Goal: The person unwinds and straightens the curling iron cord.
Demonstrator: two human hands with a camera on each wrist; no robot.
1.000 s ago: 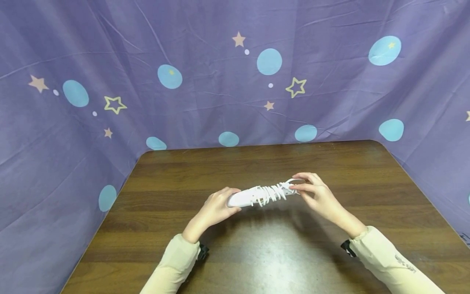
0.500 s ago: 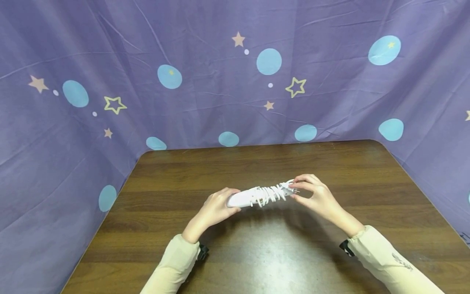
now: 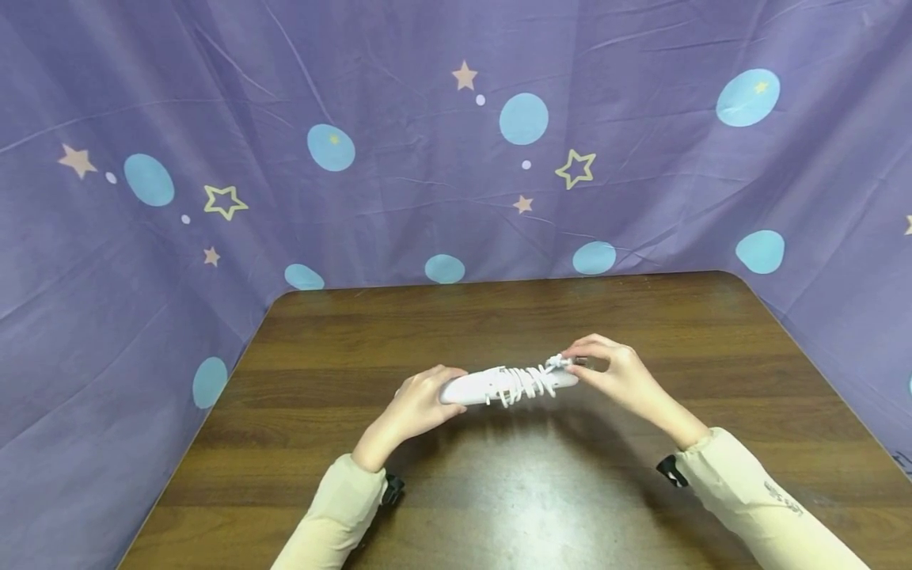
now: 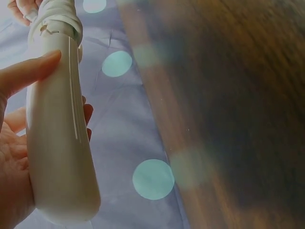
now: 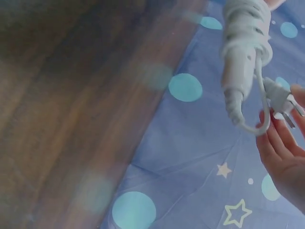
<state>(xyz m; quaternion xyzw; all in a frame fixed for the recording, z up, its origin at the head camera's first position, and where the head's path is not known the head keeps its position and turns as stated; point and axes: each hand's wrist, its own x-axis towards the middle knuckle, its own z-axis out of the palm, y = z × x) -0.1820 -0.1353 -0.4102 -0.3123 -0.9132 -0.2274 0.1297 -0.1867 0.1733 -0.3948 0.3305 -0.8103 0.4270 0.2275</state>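
Observation:
A long, rounded white corded appliance (image 3: 469, 388) is held above the table, its exact kind unclear. Its white cord (image 3: 523, 385) is wound several times around the right half. My left hand (image 3: 425, 398) grips the smooth left end, with the thumb along the body (image 4: 57, 124) in the left wrist view. At the other end my right hand (image 3: 618, 377) pinches the two-pronged plug (image 5: 279, 98) between thumb and fingers. A loop of cord (image 5: 265, 105) runs from the appliance's tapered end beside the plug. Part of the plug is hidden by fingertips in the head view.
The brown wooden table (image 3: 399, 324) lies beneath both hands. A purple curtain (image 3: 399, 214) with stars and blue dots hangs behind it and at its sides. Each sleeve has a dark wrist strap at its cuff.
The right fingers have shifted at the appliance's right end and now hold the plug slightly above the body, leaving that end more exposed. The left hand stays nearly still.

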